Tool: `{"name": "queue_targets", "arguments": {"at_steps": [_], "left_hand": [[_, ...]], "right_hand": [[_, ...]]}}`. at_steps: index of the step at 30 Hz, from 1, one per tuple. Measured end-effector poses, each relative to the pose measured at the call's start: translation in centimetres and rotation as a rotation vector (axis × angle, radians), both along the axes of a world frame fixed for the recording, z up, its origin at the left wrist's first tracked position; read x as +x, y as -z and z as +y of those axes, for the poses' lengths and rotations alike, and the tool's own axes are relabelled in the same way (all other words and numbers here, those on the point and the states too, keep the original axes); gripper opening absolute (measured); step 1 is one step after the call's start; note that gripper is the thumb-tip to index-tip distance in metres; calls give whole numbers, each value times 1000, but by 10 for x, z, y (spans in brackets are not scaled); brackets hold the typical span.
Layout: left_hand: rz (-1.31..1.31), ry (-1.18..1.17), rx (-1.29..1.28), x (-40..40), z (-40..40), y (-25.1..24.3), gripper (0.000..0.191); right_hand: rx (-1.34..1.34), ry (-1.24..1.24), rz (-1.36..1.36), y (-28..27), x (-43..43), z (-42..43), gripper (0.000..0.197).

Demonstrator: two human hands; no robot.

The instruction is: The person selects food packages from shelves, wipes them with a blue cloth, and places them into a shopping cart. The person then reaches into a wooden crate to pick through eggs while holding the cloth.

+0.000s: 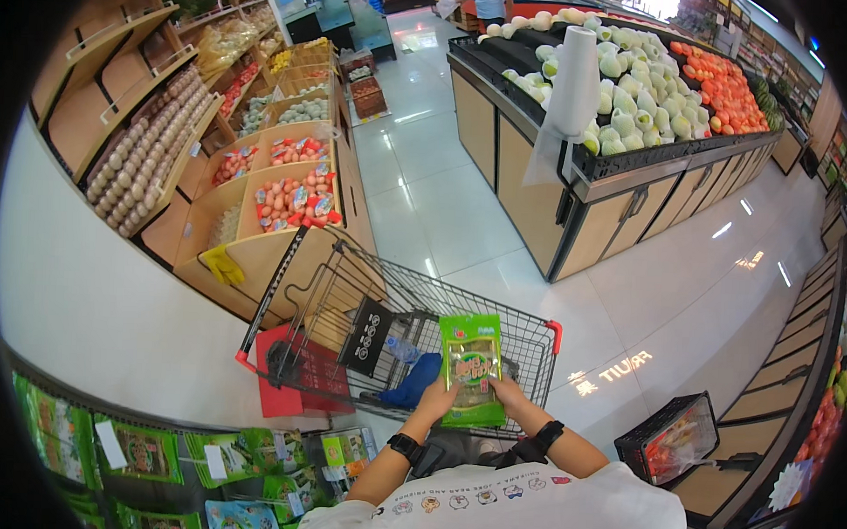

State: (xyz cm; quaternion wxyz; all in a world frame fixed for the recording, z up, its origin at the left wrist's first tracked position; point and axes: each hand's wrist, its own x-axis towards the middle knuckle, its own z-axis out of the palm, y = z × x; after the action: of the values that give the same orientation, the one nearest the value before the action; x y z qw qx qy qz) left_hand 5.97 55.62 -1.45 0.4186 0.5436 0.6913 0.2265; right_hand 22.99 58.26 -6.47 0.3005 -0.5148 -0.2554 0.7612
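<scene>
Both hands hold one green plastic food packet (pixel 472 367) with a clear window, upright in front of my body. My left hand (pixel 441 399) grips its left edge low down, and my right hand (pixel 513 397) grips its right edge. Behind and below the packet stands a wire shopping cart (pixel 402 274) with red corner caps. Inside the cart are a blue cloth item (pixel 419 382) and a clear plastic bottle (pixel 402 349); a black sign panel (pixel 368 336) is fixed in its frame. The packet partly hides the cart's basket.
Wooden egg shelves (pixel 256 241) stand at the left, with a yellow glove (pixel 223 264) at their edge. A fruit island (pixel 580 193) with a plastic bag roll (pixel 575 81) is ahead. Green packets (pixel 142 454) hang at lower left. A black crate (pixel 669 437) sits at right; a person (pixel 492 4) stands far off.
</scene>
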Motion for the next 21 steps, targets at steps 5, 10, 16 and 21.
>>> {"name": "queue_targets", "arguments": {"at_steps": [5,10,16,21], "left_hand": [[14,154,-303,-28,31,68,49],[-418,40,-597,-47,45,140,66],[-370,-29,-852,-66,46,169,78],[-430,25,-921,-73,47,166,70]], "right_hand": [[-128,-14,-100,40,-16,16,35],[-64,-162,-304,92,-27,29,44],[-296,-226,-332,114,-45,30,41],[-375,-368,-502,166,-44,13,47]]}}
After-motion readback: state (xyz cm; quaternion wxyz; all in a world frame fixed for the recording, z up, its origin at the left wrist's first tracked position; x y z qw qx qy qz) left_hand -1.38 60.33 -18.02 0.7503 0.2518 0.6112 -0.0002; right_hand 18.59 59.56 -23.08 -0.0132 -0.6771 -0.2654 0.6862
